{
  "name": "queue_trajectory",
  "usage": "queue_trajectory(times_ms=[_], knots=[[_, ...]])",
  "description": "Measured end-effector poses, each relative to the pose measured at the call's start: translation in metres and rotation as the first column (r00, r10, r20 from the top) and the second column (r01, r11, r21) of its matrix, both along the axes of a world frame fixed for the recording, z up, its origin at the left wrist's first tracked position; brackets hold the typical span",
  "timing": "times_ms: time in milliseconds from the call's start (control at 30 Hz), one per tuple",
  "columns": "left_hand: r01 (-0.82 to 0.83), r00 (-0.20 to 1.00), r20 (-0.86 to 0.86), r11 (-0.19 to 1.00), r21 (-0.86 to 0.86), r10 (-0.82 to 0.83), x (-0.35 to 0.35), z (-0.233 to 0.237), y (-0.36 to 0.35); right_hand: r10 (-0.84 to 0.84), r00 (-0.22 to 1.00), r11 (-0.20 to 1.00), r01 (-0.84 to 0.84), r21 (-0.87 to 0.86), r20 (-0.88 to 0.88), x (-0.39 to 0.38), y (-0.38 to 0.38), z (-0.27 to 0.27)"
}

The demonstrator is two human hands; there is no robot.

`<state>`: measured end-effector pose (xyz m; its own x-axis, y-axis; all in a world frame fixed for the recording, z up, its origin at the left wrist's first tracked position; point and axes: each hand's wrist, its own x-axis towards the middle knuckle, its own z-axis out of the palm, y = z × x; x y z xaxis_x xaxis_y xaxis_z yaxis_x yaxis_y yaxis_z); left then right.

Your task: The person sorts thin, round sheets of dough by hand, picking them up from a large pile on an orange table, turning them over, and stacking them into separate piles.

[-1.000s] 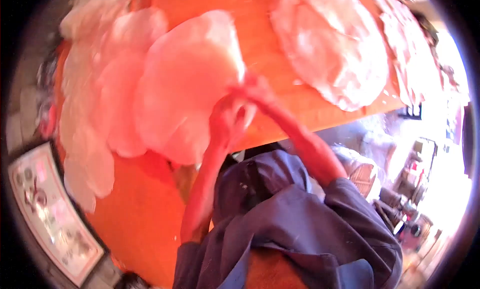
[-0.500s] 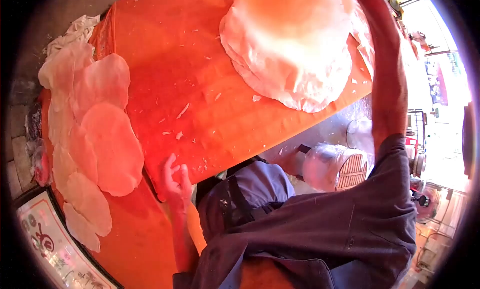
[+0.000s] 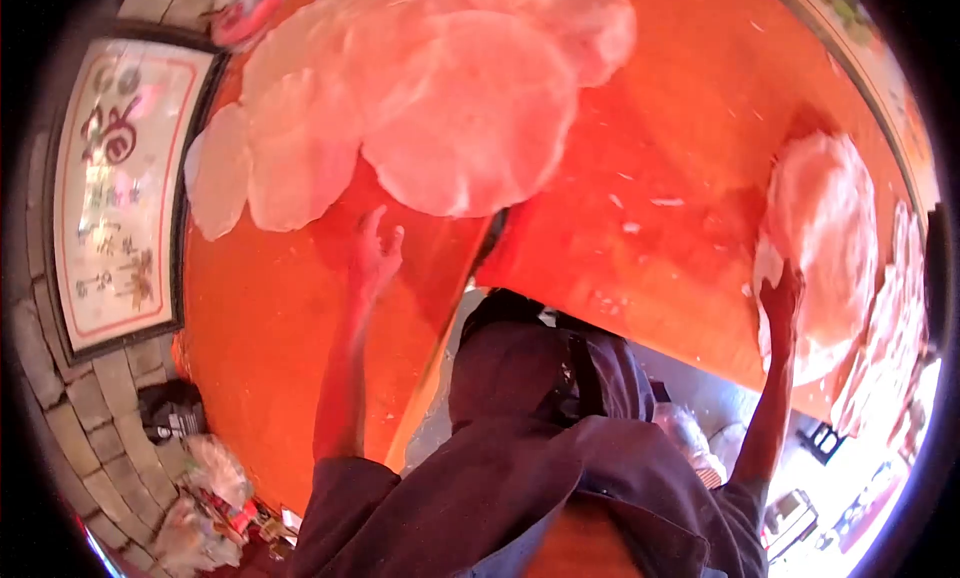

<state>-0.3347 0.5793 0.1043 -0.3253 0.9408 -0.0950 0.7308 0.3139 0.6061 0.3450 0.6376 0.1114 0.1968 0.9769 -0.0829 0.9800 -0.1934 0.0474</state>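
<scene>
Round, thin, pale sheets (image 3: 470, 118) lie overlapping on the orange table (image 3: 290, 308) at upper left. My left hand (image 3: 377, 253) hovers near their lower edge, fingers apart and holding nothing. On the right, my right hand (image 3: 782, 293) is at the near left edge of a pale round stack of sheets (image 3: 825, 228). Its fingers touch or grip that edge; their exact closure is hard to make out. Small white scraps (image 3: 665, 202) are scattered on the tabletop between the two groups.
A framed board with writing (image 3: 125, 193) stands at the left beside brick paving (image 3: 110, 398). Plastic bags (image 3: 215, 478) lie at lower left. More pale sheets (image 3: 890, 328) are at the far right. A dark gap (image 3: 490, 233) divides the two table surfaces.
The view has swung left, so the board and sheets on the left show more fully. My right hand, earlier reaching out of frame past the large stack, is now at a stack's edge.
</scene>
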Motion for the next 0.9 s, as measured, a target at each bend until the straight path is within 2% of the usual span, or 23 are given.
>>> queue_trajectory(times_ms=[67,100,133,167,200,267,300,333,433,500,533,600,633,667,700,733,767,800,867,900], knots=[[-0.043,0.989,-0.141,0.997,0.06,0.051,-0.047,0.002,0.006,0.084,0.992,0.996,-0.081,-0.041,0.091,-0.06,0.007,0.011],[-0.029,0.971,-0.234,0.997,0.071,0.045,-0.066,-0.002,0.014,0.213,0.973,0.976,-0.208,0.055,-0.09,-0.094,0.015,0.005],[-0.011,0.946,-0.323,0.997,0.074,0.035,-0.083,-0.005,0.024,0.342,0.904,0.937,-0.308,0.162,-0.255,-0.128,0.019,0.0],[0.012,0.913,-0.407,0.997,0.076,0.02,-0.097,-0.009,0.035,0.204,0.802,0.978,-0.197,0.073,-0.562,-0.171,0.028,0.0],[0.04,0.875,-0.485,0.996,0.079,0.004,-0.108,-0.012,0.041,0.027,0.609,0.992,-0.111,-0.052,-0.792,-0.215,0.042,0.0],[-0.05,0.855,-0.519,0.997,-0.051,0.017,-0.083,0.022,0.059,-0.157,0.34,0.988,0.051,-0.149,-0.927,-0.281,0.078,-0.022],[-0.095,0.843,-0.538,0.989,-0.114,0.019,-0.076,0.035,0.066,-0.135,0.514,0.99,0.042,-0.132,-0.847,-0.312,0.098,-0.016],[-0.031,0.804,-0.593,0.995,-0.092,-0.03,-0.088,0.026,0.065,-0.112,0.667,0.992,0.034,-0.12,-0.737,-0.334,0.112,-0.012],[0.136,0.686,-0.72,0.991,-0.021,-0.109,-0.13,-0.004,0.065,-0.159,0.395,0.987,0.099,-0.13,-0.905,-0.363,0.131,-0.023],[0.198,0.634,-0.768,0.979,0.045,-0.093,-0.15,-0.004,0.062,-0.031,0.769,0.997,0.071,0.037,-0.638,-0.38,0.135,-0.017],[0.169,0.738,-0.672,0.981,0.099,-0.059,-0.165,-0.006,0.062,0.019,0.898,0.994,0.032,0.108,-0.44,-0.389,0.135,-0.013],[0.09,0.905,-0.425,0.978,0.188,-0.002,-0.182,-0.014,0.063,0.053,0.899,0.986,0.02,0.162,-0.434,-0.392,0.145,-0.024],[0.064,0.92,-0.39,0.975,0.213,0.025,-0.176,-0.008,0.066,0.067,0.902,0.981,0.017,0.192,-0.427,-0.389,0.152,-0.029],[0.037,0.933,-0.356,0.97,0.239,0.052,-0.17,0.012,0.07,-0.047,0.753,0.996,0.086,0.026,-0.656,-0.384,0.16,-0.031],[0.007,0.943,-0.323,0.965,0.264,0.082,-0.163,0.034,0.074,-0.182,0.541,0.983,0.107,-0.148,-0.821,-0.38,0.169,-0.032],[0.022,0.967,-0.25,0.955,0.296,0.056,-0.148,0.054,0.077,-0.327,0.287,0.945,0.076,-0.319,-0.901,-0.377,0.174,-0.035],[0.032,0.983,-0.18,0.943,0.332,0.03,-0.122,0.075,0.085,-0.236,0.368,0.972,0.106,-0.212,-0.899,-0.375,0.177,-0.043],[0.041,0.994,-0.113,0.926,0.374,0.002,-0.098,0.086,0.094,-0.134,0.528,0.991,0.084,-0.106,-0.839,-0.374,0.181,-0.045],[0.217,0.973,-0.163,0.894,0.391,-0.165,-0.057,0.086,0.112,0.06,0.786,0.997,-0.014,0.079,-0.615,-0.374,0.18,-0.045],[0.26,0.964,-0.067,0.874,0.41,-0.256,-0.034,0.075,0.123,0.042,0.698,0.996,0.023,0.081,-0.714,-0.373,0.178,-0.046]])
